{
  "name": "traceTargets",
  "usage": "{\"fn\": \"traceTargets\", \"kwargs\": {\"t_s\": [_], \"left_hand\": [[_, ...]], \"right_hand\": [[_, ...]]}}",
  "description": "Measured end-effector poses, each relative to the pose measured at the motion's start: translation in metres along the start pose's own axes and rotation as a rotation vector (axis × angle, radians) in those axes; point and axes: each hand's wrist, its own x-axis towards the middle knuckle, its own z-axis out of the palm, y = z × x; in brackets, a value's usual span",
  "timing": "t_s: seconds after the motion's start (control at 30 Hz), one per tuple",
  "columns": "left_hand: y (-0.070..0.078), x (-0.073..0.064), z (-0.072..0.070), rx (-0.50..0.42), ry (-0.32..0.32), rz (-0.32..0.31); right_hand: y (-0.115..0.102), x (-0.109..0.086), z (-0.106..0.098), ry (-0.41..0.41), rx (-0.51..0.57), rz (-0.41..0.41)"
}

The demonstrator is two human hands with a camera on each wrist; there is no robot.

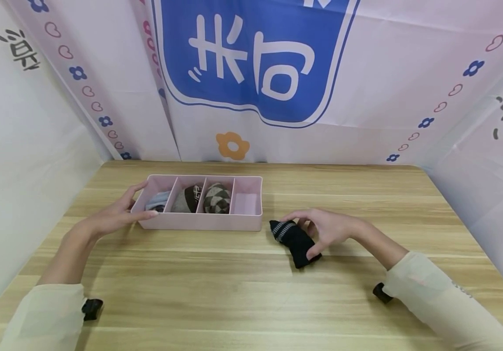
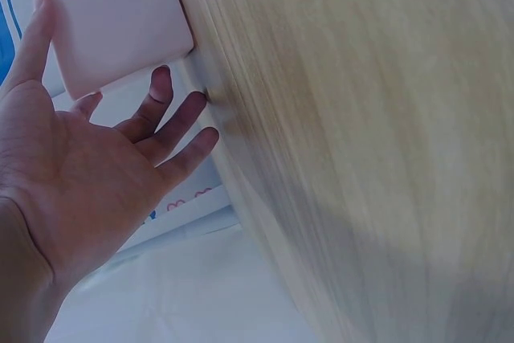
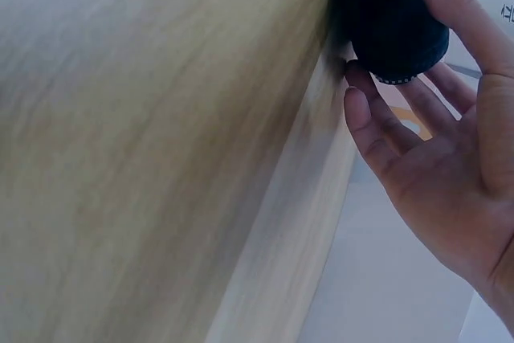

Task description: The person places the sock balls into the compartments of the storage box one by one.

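Observation:
A pink divided storage box [image 1: 203, 223] sits toward the back left of the table in the head view. My left hand [image 1: 117, 212] grips its left end, thumb at the front wall and index finger at the back corner. In the left wrist view, the other fingers [image 2: 178, 130] of that hand are spread off the box's end wall [image 2: 116, 18]. Right of the box lies a rolled black sock [image 1: 297, 242] with a grey striped band. My right hand [image 1: 328, 226] holds it between thumb and fingers, close to the tabletop; the right wrist view shows the dark sock [image 3: 389, 18] too.
From left to right, the box's compartments hold a light blue sock [image 1: 159, 200], a grey and black sock [image 1: 186, 200] and a checkered sock [image 1: 217, 198]; the rightmost compartment [image 1: 246, 204] shows its bare bottom. Printed cloth [image 1: 321, 141] hangs behind the wooden table [image 1: 233, 292] and along both sides.

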Motion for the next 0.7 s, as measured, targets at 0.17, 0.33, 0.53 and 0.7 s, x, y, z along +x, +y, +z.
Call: {"fn": "traceTargets", "kwargs": {"t_s": [0.17,0.33,0.53,0.7], "left_hand": [[0.0,0.0,0.0,0.003,0.003,-0.002],[-0.001,0.0,0.0,0.006,-0.001,-0.004],[0.0,0.0,0.0,0.002,0.003,-0.001],[0.001,-0.001,0.0,-0.002,0.002,-0.004]], "right_hand": [[0.0,0.0,-0.001,0.01,-0.004,-0.004],[-0.002,-0.001,-0.004,0.04,-0.016,-0.02],[-0.003,-0.002,-0.012,0.1,-0.024,-0.05],[-0.005,-0.002,-0.02,0.133,-0.025,-0.08]]}}
